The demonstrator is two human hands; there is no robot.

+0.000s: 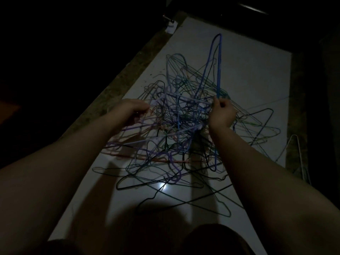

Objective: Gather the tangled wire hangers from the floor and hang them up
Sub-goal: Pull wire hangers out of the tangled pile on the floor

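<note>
Head view showed untangling: right hand (pixel 221 115) pinched the blue hanger (pixel 219 70), left hand (pixel 132 111) curled round pile (pixel 176 124) wires. Next probably needed a slow pull.

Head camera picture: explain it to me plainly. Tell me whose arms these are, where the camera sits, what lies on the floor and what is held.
There is no machine here. A person works with bare hands, and the one camera is worn on their head, looking forward and down along both arms. On the pale floor lies a tangled pile of wire hangers in several colours. The right hand pinches the lower end of a blue hanger that stands up out of the pile. The left hand reaches into the pile's left edge, fingers curled. The dim light hides whether it grips anything.
</note>
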